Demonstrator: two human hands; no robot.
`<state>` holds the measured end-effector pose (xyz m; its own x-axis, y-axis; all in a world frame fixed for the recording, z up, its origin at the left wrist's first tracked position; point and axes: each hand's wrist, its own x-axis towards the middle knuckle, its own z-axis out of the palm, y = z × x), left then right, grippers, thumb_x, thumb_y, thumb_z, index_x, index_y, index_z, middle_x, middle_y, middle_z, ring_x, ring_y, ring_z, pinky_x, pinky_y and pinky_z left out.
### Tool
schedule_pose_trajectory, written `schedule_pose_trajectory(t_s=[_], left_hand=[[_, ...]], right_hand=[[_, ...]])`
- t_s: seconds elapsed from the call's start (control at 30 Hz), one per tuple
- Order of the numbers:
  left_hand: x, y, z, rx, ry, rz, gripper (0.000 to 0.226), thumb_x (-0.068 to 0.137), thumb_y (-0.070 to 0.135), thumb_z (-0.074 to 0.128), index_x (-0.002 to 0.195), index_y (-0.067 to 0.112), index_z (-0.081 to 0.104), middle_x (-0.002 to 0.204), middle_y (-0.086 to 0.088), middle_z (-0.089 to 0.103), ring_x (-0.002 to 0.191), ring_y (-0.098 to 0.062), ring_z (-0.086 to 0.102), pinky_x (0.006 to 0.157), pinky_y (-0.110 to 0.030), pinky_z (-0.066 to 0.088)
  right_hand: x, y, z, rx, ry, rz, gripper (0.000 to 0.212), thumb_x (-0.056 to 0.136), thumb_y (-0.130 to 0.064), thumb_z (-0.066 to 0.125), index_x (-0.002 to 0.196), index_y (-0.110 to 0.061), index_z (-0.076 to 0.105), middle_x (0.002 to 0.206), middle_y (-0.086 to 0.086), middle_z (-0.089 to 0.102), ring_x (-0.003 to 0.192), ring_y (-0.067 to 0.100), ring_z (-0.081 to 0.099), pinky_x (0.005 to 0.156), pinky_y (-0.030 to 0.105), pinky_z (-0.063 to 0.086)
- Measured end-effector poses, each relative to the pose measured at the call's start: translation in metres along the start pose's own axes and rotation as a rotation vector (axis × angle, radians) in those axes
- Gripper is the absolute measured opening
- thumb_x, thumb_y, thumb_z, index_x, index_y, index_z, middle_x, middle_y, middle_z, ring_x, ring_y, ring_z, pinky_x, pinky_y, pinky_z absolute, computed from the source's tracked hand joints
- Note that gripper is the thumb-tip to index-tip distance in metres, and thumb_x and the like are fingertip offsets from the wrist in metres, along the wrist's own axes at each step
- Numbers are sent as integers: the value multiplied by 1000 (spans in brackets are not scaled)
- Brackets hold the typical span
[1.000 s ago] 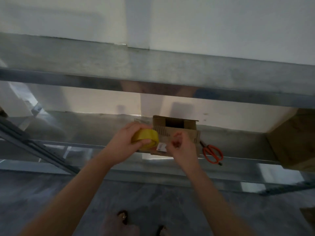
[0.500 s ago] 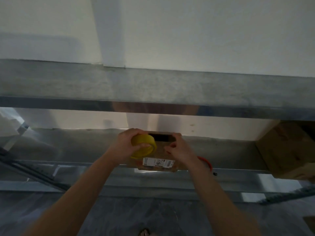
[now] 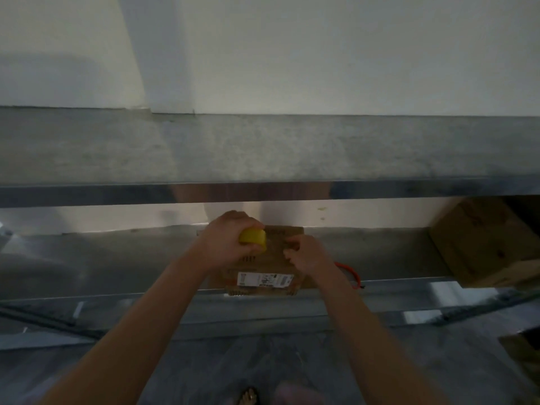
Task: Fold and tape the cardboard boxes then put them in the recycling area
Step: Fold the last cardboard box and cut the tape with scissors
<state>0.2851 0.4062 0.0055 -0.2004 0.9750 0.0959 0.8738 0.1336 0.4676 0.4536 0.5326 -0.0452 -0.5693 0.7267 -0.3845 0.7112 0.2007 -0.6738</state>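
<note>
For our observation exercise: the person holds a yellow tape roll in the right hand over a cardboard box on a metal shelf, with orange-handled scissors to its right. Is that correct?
Not quite. The head view shows the yellow tape roll in the left hand, not the right. The rest holds: it sits over the cardboard box on the metal shelf, with orange-handled scissors to its right.

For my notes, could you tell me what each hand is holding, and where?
The left hand wraps the yellow tape roll around its rim; whether the right hand pinches anything cannot be told.
</note>
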Motion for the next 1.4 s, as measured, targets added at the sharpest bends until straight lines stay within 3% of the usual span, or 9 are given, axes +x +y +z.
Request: schedule_pose_trajectory(t_s=[0.13, 0.27, 0.47, 0.67, 0.83, 0.97, 1.1, 1.23, 1.4], left_hand=[[14, -9, -1, -4, -43, -14, 45, 76, 42, 77, 118, 31, 65, 106, 3, 63, 102, -14, 52, 84, -27, 38], [18, -21, 3, -24, -59, -93, 47, 79, 41, 75, 123, 31, 63, 115, 4, 62, 108, -15, 53, 92, -32, 43], [21, -22, 8, -34, -45, -69, 43, 79, 37, 75, 120, 32, 64, 112, 12, 65, 101, -11, 59, 86, -31, 47], [27, -24, 13, -47, -70, -111, 41, 81, 38, 74, 120, 33, 62, 115, 8, 67, 102, -14, 62, 88, -33, 49], [33, -21, 23, 32, -108, -143, 45, 81, 42, 69, 125, 39, 58, 120, 9, 66, 106, -17, 61, 90, -32, 47], [37, -15, 29, 114, -82, -108, 44, 78, 47, 67, 121, 47, 57, 116, 15, 67, 101, -13, 64, 80, -26, 45], [43, -10, 33, 177, -90, -87, 44, 79, 53, 60, 122, 51, 54, 117, 19, 65, 100, -10, 63, 73, -23, 39], [48, -7, 33, 211, -134, -37, 45, 81, 53, 58, 125, 49, 53, 121, 21, 62, 103, -8, 61, 73, -25, 42], [48, -6, 33, 205, -139, -10, 45, 82, 50, 61, 126, 47, 54, 121, 23, 60, 104, -7, 60, 74, -24, 42]], right_hand=[[6, 1, -1, 45, 2, 29, 40, 93, -16, 61, 133, -14, 57, 118, 9, 67, 102, 20, 65, 94, 34, 52], [13, 4, -1, 58, 0, 36, 32, 93, -16, 62, 125, -17, 63, 111, 5, 69, 98, 17, 65, 86, 29, 53], [16, 13, 0, 110, 3, 6, 31, 93, -17, 62, 124, -22, 61, 108, 4, 69, 95, 16, 65, 82, 28, 54], [15, 25, -16, 327, 57, -13, 32, 89, -13, 68, 96, -33, 45, 89, 3, 70, 72, 10, 66, 58, 21, 50], [17, 41, -39, 319, 121, -31, 36, 86, -7, 68, 88, -28, 39, 82, 4, 67, 72, 7, 63, 66, 23, 49], [17, 59, -43, 358, 95, -17, 35, 84, -5, 70, 88, -22, 40, 71, -3, 61, 59, 0, 58, 62, 20, 49], [24, 64, -40, 371, 46, 36, 33, 87, -5, 69, 91, -23, 41, 80, 1, 66, 70, 9, 64, 81, 37, 54], [28, 70, -29, 332, -6, 87, 28, 88, -10, 68, 95, -22, 43, 92, 8, 66, 90, 22, 65, 87, 42, 55], [35, 74, -15, 440, -55, 160, 26, 90, -10, 65, 94, -25, 45, 97, 6, 63, 90, 22, 63, 90, 45, 55]])
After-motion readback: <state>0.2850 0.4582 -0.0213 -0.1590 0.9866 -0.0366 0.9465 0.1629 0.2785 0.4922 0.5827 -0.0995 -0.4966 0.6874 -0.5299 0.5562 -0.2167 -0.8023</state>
